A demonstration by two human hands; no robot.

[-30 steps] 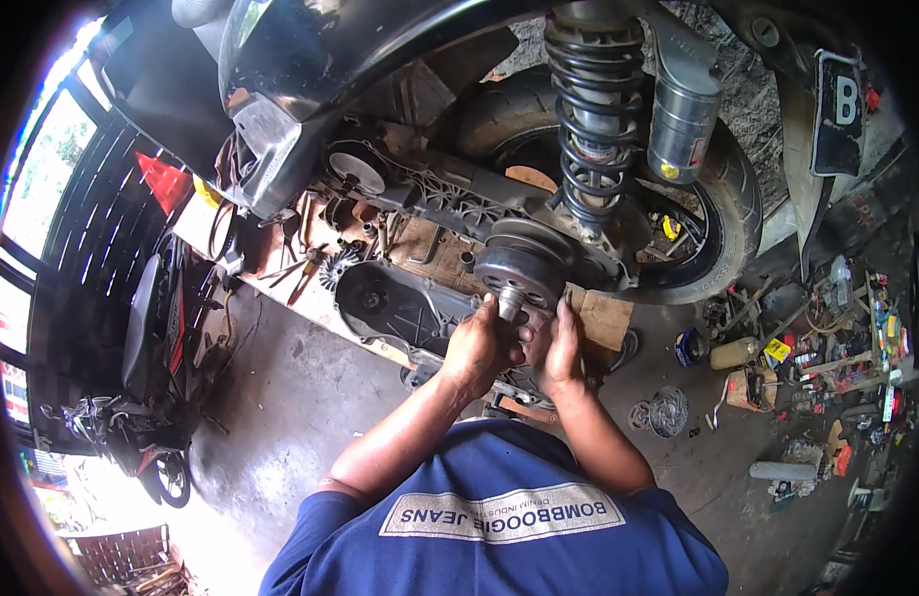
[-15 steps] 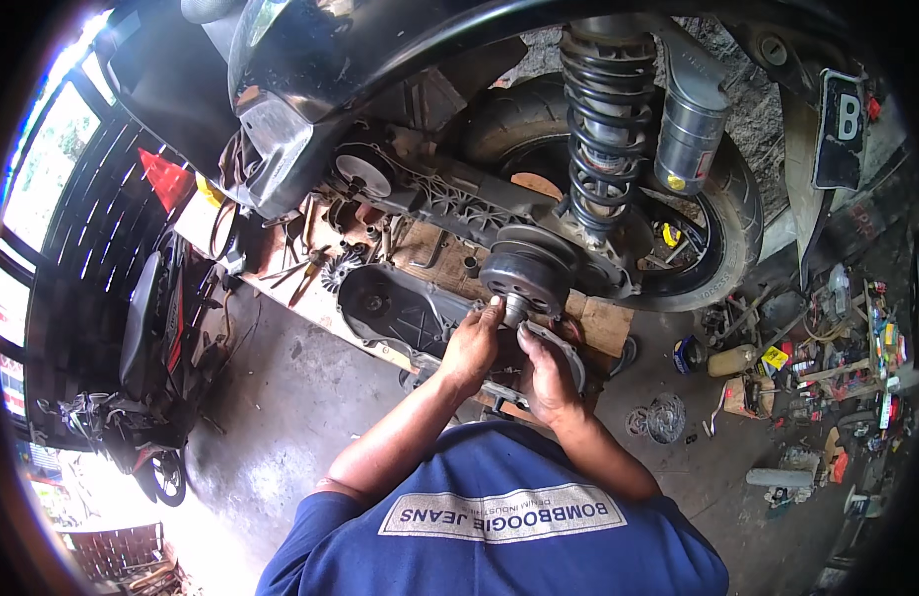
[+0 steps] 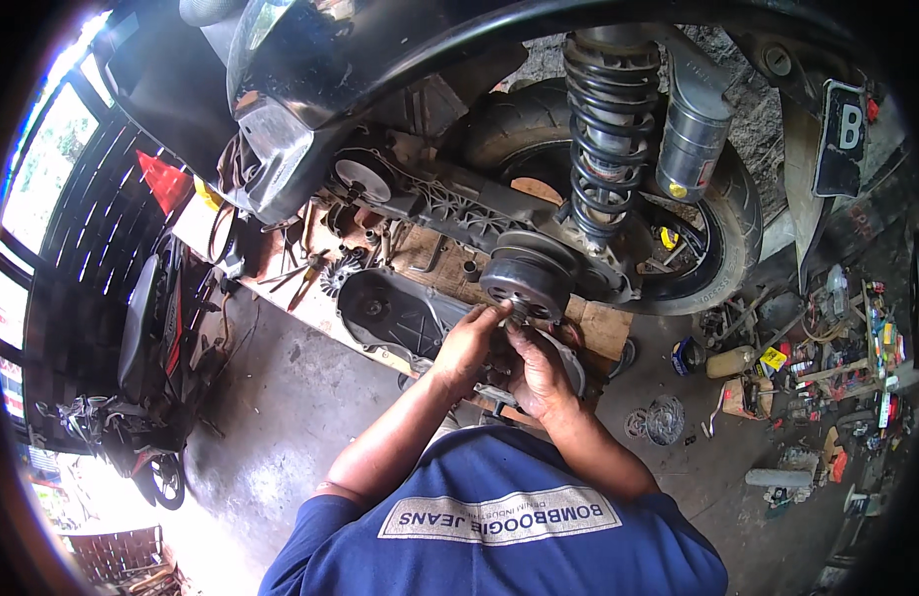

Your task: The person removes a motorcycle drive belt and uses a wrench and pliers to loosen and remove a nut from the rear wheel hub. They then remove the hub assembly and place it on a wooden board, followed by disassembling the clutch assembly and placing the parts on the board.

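Blue cotton covers the back of the wearer's shirt (image 3: 429, 561) nearest the camera, with both bare forearms reaching up from it toward the work. Left hand (image 3: 464, 350) and right hand (image 3: 544, 372) come together with curled fingers, thumbs almost meeting at the metal hub (image 3: 520, 310) of a dark round drum (image 3: 524, 286); the palms are turned away, so I cannot tell whether either one is closed on something. That drum sits at the rear end of the long engine case (image 3: 449, 207), beside the wheel. The step in hand appears to be fingertip work at the hub, and the next move probably calls for a steady, straight hold with both thumbs there. Just beyond the left hand a black case cover (image 3: 405, 313) lies open side up on a wooden board (image 3: 600, 323), near a bent hex key (image 3: 429, 251) and a finned disc (image 3: 341, 271). Farther off stand the coil-spring shock absorber (image 3: 608, 139), the tyre (image 3: 742, 209) and, well apart across the floor, a parked motorbike (image 3: 146, 333)
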